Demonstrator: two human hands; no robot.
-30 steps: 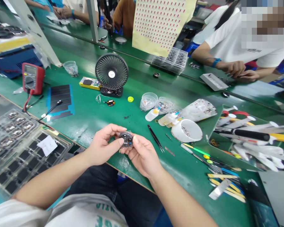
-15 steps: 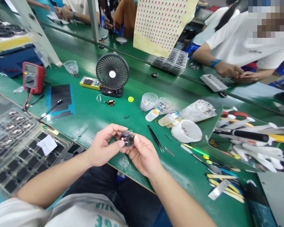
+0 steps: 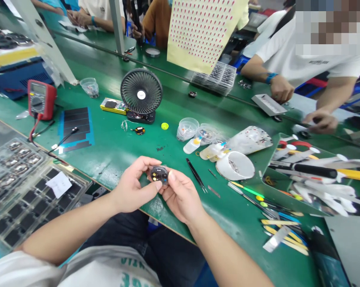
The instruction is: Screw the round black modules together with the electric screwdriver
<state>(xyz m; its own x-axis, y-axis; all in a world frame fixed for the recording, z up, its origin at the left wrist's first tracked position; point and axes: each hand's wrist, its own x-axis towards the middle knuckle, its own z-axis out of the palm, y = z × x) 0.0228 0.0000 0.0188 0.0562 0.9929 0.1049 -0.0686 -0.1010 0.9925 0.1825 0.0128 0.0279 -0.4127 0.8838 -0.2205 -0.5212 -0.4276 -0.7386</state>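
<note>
Between both hands is a small round smartwatch module [image 3: 159, 173] with a dark lit screen, showing small yellow and blue spots. My left hand [image 3: 138, 181] grips its left side, the thumb at the lower edge of the screen. From the right, my right hand [image 3: 180, 191] pinches it, with the thumb on the rim and the other fingers curled below. Its back is hidden. Black tweezers [image 3: 196, 175] lie on the green bench [image 3: 114, 147] just right of my hands. Beyond them is a small round part [image 3: 139, 130] with a thin wire.
A black fan [image 3: 141, 91] stands ahead, with a red multimeter [image 3: 41, 99] to the left. Trays of parts [image 3: 45, 195] lie at lower left. Small cups [image 3: 188, 128], glue bottles [image 3: 192, 146] and a tool bin [image 3: 287, 191] are at right. A co-worker's hands [image 3: 320, 119] work across the bench.
The screen has changed from a red spot to yellow and blue spots. My hands keep their grip almost in place. Across the bench, the co-worker's hands have moved apart.
</note>
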